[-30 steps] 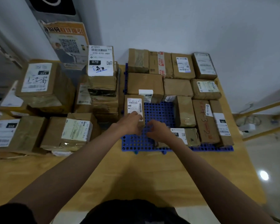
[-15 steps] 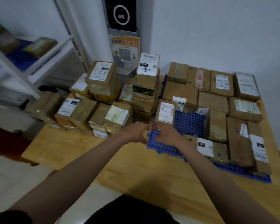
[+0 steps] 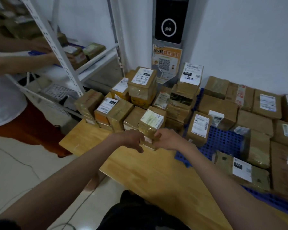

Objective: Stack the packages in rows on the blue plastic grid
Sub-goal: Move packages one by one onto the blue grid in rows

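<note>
A brown taped package with a pale yellow label [image 3: 151,125] stands at the front of a loose pile on the wooden table [image 3: 156,171]. My left hand [image 3: 131,138] grips its left lower side and my right hand [image 3: 168,140] grips its right lower side. To the right lies the blue plastic grid [image 3: 223,143], with rows of brown packages [image 3: 254,120] along its back and right side. A small upright package with a white barcode label [image 3: 199,127] stands at the grid's left edge. A bare patch of grid shows in the middle.
Several more loose packages [image 3: 142,87] are heaped left of the grid against the wall. A white metal shelf rack [image 3: 61,52] stands at the left, where another person [image 3: 5,83] handles boxes. A black panel and orange QR poster [image 3: 167,62] hang on the wall.
My view has swung left. Both hands left the barcode-labelled package on the grid and moved left to the loose pile, where they now hold the yellow-labelled package.
</note>
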